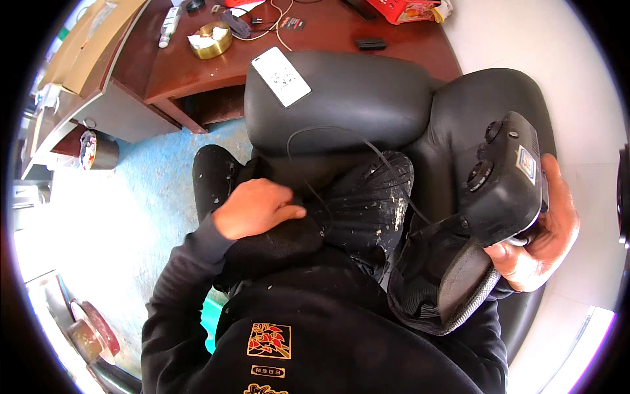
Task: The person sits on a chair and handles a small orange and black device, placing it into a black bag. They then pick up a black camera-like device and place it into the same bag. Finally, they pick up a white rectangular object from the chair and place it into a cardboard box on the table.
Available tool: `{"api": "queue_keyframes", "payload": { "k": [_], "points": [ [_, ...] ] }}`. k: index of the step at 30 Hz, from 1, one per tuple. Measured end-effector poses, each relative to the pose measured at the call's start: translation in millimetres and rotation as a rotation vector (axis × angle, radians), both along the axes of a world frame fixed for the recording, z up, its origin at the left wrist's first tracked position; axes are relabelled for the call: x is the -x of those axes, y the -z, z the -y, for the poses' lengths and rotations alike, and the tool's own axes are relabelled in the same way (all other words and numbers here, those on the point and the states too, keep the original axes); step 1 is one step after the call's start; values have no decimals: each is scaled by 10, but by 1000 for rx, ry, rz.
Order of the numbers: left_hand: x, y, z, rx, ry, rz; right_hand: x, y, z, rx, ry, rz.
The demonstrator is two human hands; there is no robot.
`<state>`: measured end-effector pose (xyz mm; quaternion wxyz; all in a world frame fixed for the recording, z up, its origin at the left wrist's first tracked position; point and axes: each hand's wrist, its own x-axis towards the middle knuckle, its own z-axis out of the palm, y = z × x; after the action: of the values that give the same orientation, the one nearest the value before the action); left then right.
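My right hand (541,240) grips a black boxy device (502,180) with round knobs and a padded strap (453,282) hanging from it, held over the black sofa (354,92). My left hand (256,207) rests with curled fingers on my dark knee, next to a thin black cable (367,148) that loops across my lap. A white phone (281,76) lies on the sofa's armrest beyond my knees.
A red-brown wooden table (328,33) at the top carries a brass ashtray (211,39), a small bottle, cables and a red packet. The floor (151,190) on the left is blue and worn, with a metal tin (95,151) and low furniture along its edge.
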<state>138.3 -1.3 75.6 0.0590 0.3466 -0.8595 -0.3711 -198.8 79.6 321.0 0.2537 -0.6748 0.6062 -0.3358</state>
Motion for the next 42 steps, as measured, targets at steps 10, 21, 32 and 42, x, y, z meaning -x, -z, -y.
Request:
{"api": "queue_keyframes", "payload": {
  "k": [10,21,32,42],
  "points": [
    [424,309,1,-138,349,-26,170,-16,-184,12,-19,-40],
    [256,-274,-10,16,226,90,395,127,-157,-20,-150,-55],
    [155,-26,182,49,453,94,459,273,-216,71,-84,-43],
    [157,276,-27,446,264,152,290,218,-166,10,63,-47]
  ]
}}
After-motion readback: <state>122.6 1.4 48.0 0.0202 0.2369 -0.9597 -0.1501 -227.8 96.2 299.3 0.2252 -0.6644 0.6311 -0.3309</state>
